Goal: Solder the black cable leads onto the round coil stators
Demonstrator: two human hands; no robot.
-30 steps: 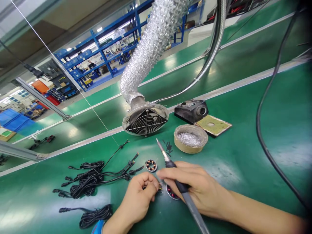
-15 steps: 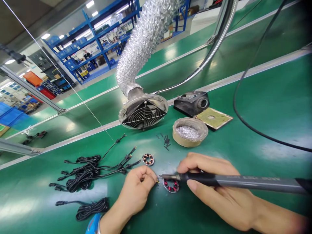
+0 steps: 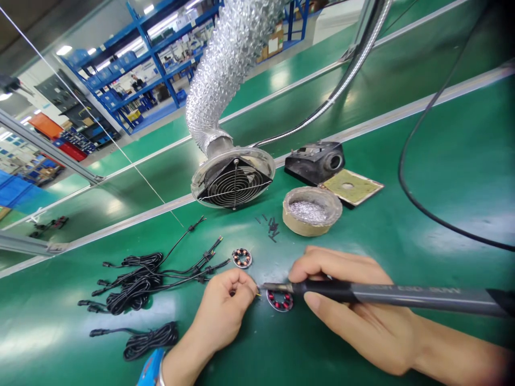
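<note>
1. Two ring-shaped coil parts, motor stators by the look of them, lie on the green worktop (image 3: 277,354). The red-wound stator (image 3: 280,306) sits between the left hand (image 3: 225,308) and the right hand (image 3: 362,329), its far edge partly hidden by the iron. The copper-wound stator (image 3: 242,264) is a bit farther back, just beyond the left hand.
2. Left hand is pinched shut around some thin wires (image 3: 258,294), and you can spot a yellow end poking past the fingertips. Whatever's tucked inside the fingers is hidden.
3. Right hand has the soldering iron (image 3: 402,298) gripped kinda like a pen, lying nearly flat with the tip aimed left. Tip's right by those wires; can't tell if it's actually touching.
4. Left side of the view: a heap of black cables (image 3: 134,295) with the stripped ends toward the stators, plus one separate coiled cable (image 3: 151,342) nearer the person.
5. Farther back there's a fume extractor (image 3: 233,185) on a crinkly foil duct (image 3: 225,69), a round tub (image 3: 306,226) of silvery stuff, little black bits (image 3: 272,228) beside it, and an iron stand (image 3: 314,163) with a sponge tray (image 3: 354,187) attached or touching.
</note>
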